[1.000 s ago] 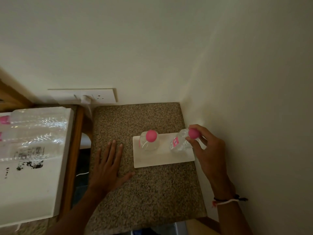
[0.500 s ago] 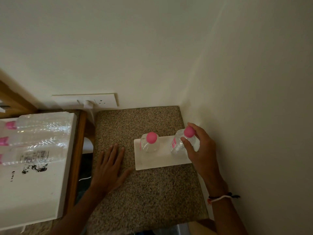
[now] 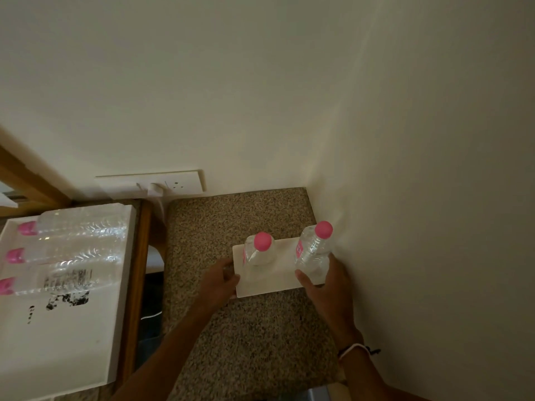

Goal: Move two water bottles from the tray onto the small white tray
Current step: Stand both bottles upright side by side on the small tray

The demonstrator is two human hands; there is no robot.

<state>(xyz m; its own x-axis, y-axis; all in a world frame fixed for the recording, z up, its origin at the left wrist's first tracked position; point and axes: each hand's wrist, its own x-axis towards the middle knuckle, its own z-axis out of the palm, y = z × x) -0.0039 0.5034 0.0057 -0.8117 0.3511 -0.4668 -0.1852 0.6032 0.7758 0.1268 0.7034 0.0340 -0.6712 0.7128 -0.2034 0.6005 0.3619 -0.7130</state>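
The right hand (image 3: pixel 324 282) has its fingers wrapped round the lower body of the right-hand water bottle (image 3: pixel 313 253), thumb on the near side and the others curled behind it, so the grip is closed on the plastic. That bottle stands upright with its pink cap up, at the right end of the small white tray (image 3: pixel 269 286), close to the side wall. A dark and white band circles the right wrist.

The left hand (image 3: pixel 221 280) is at the tray's left edge, fingers curled over the rim near its near-left corner; I cannot tell how firmly they pinch it. Just beside that hand, toward the tray's left half, the second water bottle (image 3: pixel 258 251) stands upright, also pink-capped and free of either hand. The two bottles are apart, with bare tray between them.

The small tray lies on a speckled granite counter (image 3: pixel 246 337), toward its right side and back half, in the corner where two pale walls meet.

Well off to the left, on a lower wooden surface, a large white tray (image 3: pixel 58 342) carries three more bottles (image 3: pixel 69 253) lying on their sides along its far end, caps pointing left. A white socket plate (image 3: pixel 162 183) sits on the back wall above the counter's far-left corner.
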